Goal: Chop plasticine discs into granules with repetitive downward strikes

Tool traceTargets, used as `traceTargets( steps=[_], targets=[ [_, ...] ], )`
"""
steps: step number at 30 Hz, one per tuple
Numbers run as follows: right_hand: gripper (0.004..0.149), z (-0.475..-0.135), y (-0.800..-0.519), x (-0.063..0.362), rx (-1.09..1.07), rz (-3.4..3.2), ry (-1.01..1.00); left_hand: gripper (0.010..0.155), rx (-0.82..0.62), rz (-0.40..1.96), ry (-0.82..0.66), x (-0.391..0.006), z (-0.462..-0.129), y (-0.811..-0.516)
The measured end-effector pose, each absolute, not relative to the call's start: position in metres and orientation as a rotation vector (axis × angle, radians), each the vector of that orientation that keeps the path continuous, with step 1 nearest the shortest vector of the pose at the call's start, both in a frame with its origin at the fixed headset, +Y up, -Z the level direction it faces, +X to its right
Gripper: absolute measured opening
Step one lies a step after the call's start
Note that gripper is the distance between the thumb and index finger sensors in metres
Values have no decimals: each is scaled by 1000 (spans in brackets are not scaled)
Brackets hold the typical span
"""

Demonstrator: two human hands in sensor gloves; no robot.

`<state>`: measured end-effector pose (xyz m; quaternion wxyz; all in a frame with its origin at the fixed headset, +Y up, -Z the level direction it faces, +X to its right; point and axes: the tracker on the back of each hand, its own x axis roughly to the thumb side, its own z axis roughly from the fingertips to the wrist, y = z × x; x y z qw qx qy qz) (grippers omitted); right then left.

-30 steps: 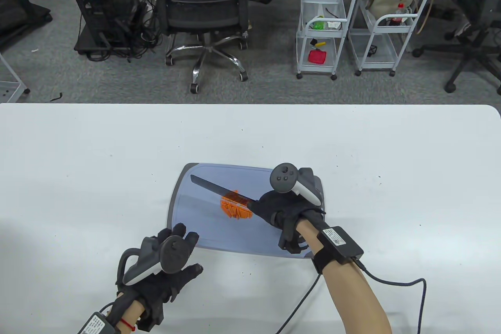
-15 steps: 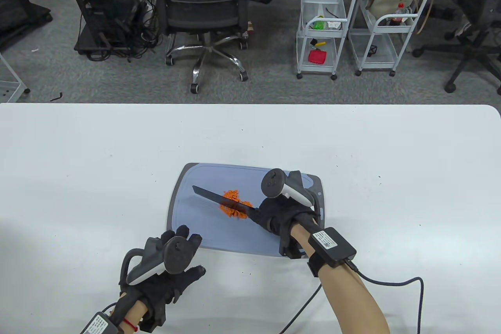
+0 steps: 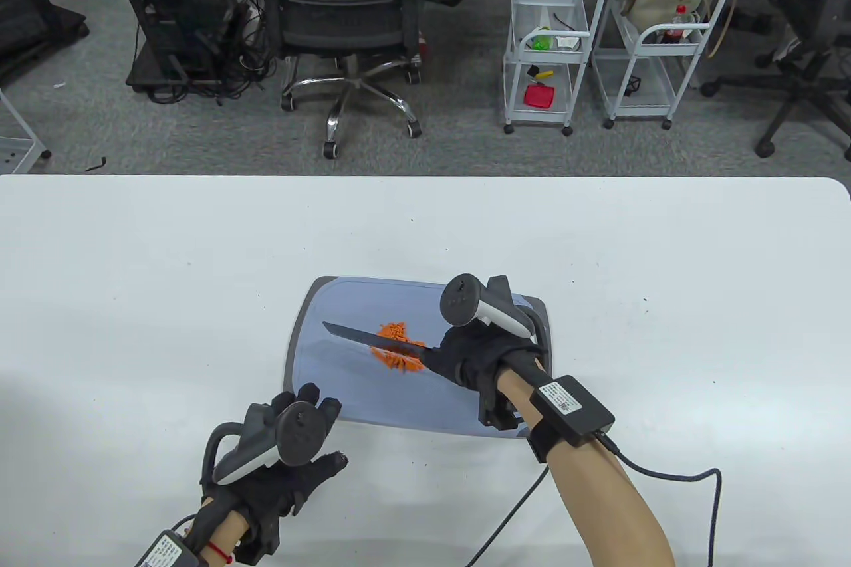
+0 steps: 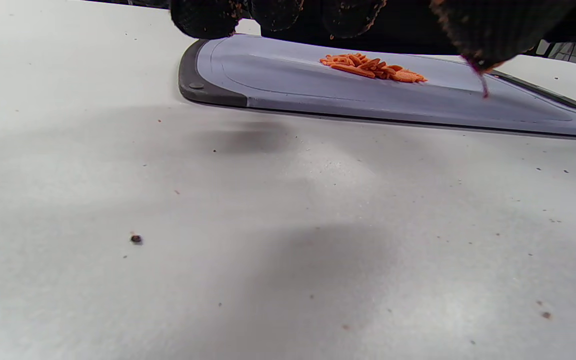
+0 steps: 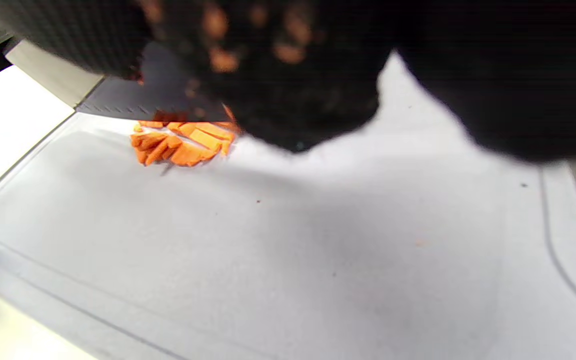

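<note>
chopping stroke over orange plasticine

the right hand [image 3: 475,361] grips a dark knife [image 3: 372,340], its blade angled across the plasticine pieces [image 3: 397,354] heaped mid cutting board [image 3: 319,387], presumably so each strike lands on the heap. the left hand [image 3: 292,460], fingers spread and holding nothing, lies on the white tabletop [image 3: 133,301] just beside the board, clear of the blade. office chairs and carts stand behind.

table: high, looks down | wrists: low, close | shared: cutting board [image 3: 312,354]
</note>
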<state>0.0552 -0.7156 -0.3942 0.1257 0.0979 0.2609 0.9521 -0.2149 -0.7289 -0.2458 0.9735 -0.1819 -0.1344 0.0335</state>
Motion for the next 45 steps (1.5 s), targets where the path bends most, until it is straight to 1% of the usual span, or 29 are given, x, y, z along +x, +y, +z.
traceTargets(
  steps=[2, 3, 6, 7, 10, 11, 12, 14, 16, 19, 22, 25, 27, 30, 32, 35, 38, 39, 41, 43, 45],
  targets=[
    [72, -395, -720, 55, 279, 2786, 776, 81, -367, 73, -275, -214, -246, -729],
    [71, -394, -726, 53, 269, 2813, 821, 81, -371, 74, -275, -214, -246, -729],
    [69, -398, -736, 51, 270, 2809, 813, 81, -378, 69, -276, -212, -247, -731],
    [68, -398, -742, 51, 266, 2784, 839, 82, -388, 81, -276, -212, -247, -733],
    [69, -397, -753, 51, 287, 2719, 762, 81, -410, 79, -278, -210, -248, -735],
    [69, -395, -753, 50, 275, 2714, 766, 81, -409, 80, -279, -209, -248, -735],
    [69, -394, -752, 49, 295, 2744, 729, 81, -412, 83, -280, -208, -249, -735],
    [69, -394, -751, 48, 272, 2741, 762, 81, -413, 82, -281, -207, -249, -735],
    [69, -396, -739, 50, 223, 2803, 849, 81, -410, 79, -285, -208, -249, -735],
    [71, -397, -723, 55, 205, 2782, 873, 81, -392, 87, -275, -213, -248, -732],
    [71, -397, -712, 60, 251, 2782, 803, 81, -375, 93, -275, -215, -247, -729],
    [71, -396, -715, 59, 232, 2749, 868, 82, -343, 94, -287, -213, -246, -728],
    [71, -397, -722, 56, 242, 2790, 872, 82, -363, 91, -286, -212, -246, -728],
    [70, -400, -732, 53, 248, 2803, 853, 82, -375, 76, -283, -212, -247, -731],
    [70, -399, -738, 52, 248, 2788, 881, 82, -386, 80, -278, -212, -248, -733],
    [70, -398, -755, 56, 260, 2679, 826, 81, -387, 86, -278, -210, -249, -732],
    [70, -394, -753, 48, 291, 2740, 737, 81, -389, 89, -277, -210, -250, -734],
    [70, -393, -753, 48, 284, 2738, 733, 81, -398, 90, -275, -210, -250, -735],
    [71, -393, -749, 48, 261, 2761, 788, 82, -403, 77, -275, -210, -250, -737],
    [70, -394, -736, 48, 235, 2831, 844, 81, -400, 68, -274, -211, -249, -737],
    [70, -396, -721, 51, 261, 2855, 808, 82, -396, 87, -268, -213, -249, -735]
  ],
)
